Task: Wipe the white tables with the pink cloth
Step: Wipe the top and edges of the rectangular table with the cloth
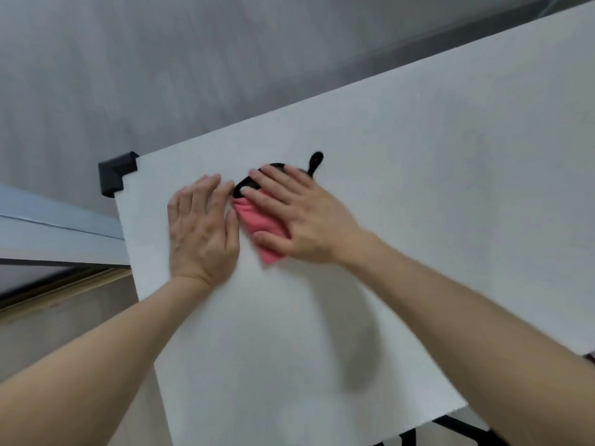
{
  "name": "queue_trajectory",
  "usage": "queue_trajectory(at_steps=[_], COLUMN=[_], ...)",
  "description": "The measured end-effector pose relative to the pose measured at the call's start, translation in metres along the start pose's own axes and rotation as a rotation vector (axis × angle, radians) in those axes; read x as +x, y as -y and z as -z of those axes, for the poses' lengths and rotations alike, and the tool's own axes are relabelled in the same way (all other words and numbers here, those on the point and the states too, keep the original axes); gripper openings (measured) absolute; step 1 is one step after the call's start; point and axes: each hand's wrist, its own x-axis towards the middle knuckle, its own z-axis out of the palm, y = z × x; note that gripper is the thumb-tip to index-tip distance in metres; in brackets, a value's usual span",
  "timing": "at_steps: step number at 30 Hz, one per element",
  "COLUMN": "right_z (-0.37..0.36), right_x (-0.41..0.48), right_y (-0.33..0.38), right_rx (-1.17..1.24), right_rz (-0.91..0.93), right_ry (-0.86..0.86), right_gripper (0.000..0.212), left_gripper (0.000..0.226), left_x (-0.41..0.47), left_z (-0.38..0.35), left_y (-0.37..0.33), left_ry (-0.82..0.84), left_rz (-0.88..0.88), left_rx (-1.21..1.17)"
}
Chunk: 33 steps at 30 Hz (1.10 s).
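Head view shows right hand (299, 217) flat on pink cloth (260, 225), left hand (203, 230) open at its nine o'clock, cloth seemingly running eleven-to-five on the worktop (418, 220).

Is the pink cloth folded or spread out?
Folded or bunched: the cloth is a small creased wad under the right hand on the table.

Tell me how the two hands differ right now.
The right hand presses flat on the pink cloth; the left hand lies on the bare white table beside it. The right fingers spread wide, while the left fingers stay together. Both are palm down.
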Motion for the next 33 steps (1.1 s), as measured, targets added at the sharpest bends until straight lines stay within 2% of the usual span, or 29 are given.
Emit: queue_trajectory(at_steps=[1, 2, 4, 5, 6, 7, 8, 10, 11, 13, 15, 18, 19, 20, 21, 24, 25, 27, 29, 31, 33], right_z=[0.004, 0.010, 0.029, 0.032, 0.030, 0.023, 0.015, 0.002, 0.002, 0.015, 0.027, 0.045, 0.041, 0.033, 0.022, -0.001, 0.001, 0.011, 0.026, 0.045, 0.039], right_x=[-0.002, -0.006, -0.014, -0.012, 0.000, 0.019, 0.041, 0.074, 0.078, 0.066, 0.031, -0.008, 0.000, 0.017, 0.039, 0.092, 0.095, 0.083, 0.051, 0.019, 0.023], right_y=[-0.032, -0.069, -0.128, -0.138, -0.131, -0.111, -0.083, -0.032, -0.024, -0.058, -0.122, -0.170, -0.160, -0.137, -0.108, -0.023, -0.017, -0.053, -0.113, -0.153, -0.146], right_rx=[0.024, 0.028, -0.048, -0.076, -0.088, -0.100, -0.095, -0.045, -0.027, -0.050, -0.036, -0.091, -0.086, -0.075, -0.051, -0.047, -0.047, -0.079, -0.083, -0.082, -0.072], right_rz=[-0.051, -0.196, -0.621, -0.790, -0.878, -0.861, -0.749, -0.384, -0.239, -0.156, -0.340, -0.863, -0.920, -0.896, -0.787, -0.234, -0.114, -0.041, -0.235, -0.593, -0.778], right_ry=[-0.024, -0.049, -0.087, -0.100, -0.112, -0.123, -0.101, -0.008, 0.036, 0.049, -0.061, -0.088, -0.099, -0.118, -0.104, 0.048, 0.096, 0.098, 0.057, 0.009, -0.047], right_gripper=[0.078, 0.081, 0.086, 0.087, 0.086, 0.085, 0.083, 0.080, 0.079, 0.081, 0.083, 0.088, 0.088, 0.089, 0.090, 0.083, 0.081, 0.080, 0.083, 0.086, 0.087], left_gripper=[0.047, 0.047, 0.047, 0.047, 0.048, 0.048, 0.048, 0.048, 0.048, 0.048, 0.048, 0.047, 0.047, 0.048, 0.048, 0.050, 0.050, 0.050, 0.050, 0.049, 0.049], left_x=[0.000, 0.000, -0.001, -0.001, -0.001, -0.001, 0.000, -0.001, -0.002, -0.003, -0.001, -0.002, -0.002, -0.002, -0.002, -0.002, -0.003, -0.002, -0.001, -0.002, -0.001], left_z=[0.000, -0.001, -0.001, -0.002, -0.002, -0.001, -0.001, -0.001, 0.000, -0.001, -0.001, -0.003, -0.003, -0.002, -0.001, 0.000, 0.000, -0.001, -0.002, -0.001, -0.001], left_y=[0.000, -0.001, -0.001, -0.001, 0.000, 0.000, -0.001, -0.001, 0.000, -0.001, -0.001, -0.002, -0.003, -0.003, -0.004, -0.003, -0.004, -0.005, -0.003, -0.004, -0.005], left_ry=[-0.002, 0.000, -0.002, -0.003, -0.001, 0.004, 0.008, 0.011, 0.010, 0.009, 0.010, 0.003, 0.005, 0.008, 0.011, 0.001, 0.000, -0.002, -0.002, 0.003, 0.004], left_rz=[0.000, -0.005, -0.006, -0.002, -0.002, -0.004, -0.004, -0.003, -0.005, -0.006, -0.006, 0.006, 0.004, 0.002, 0.004, 0.015, 0.022, 0.023, 0.026, 0.031, 0.030], left_rx=[-0.008, -0.012, -0.009, -0.003, 0.002, 0.003, 0.003, 0.004, 0.007, 0.003, 0.000, 0.011, 0.011, 0.007, 0.004, 0.001, -0.008, -0.015, -0.017, -0.019, -0.013])
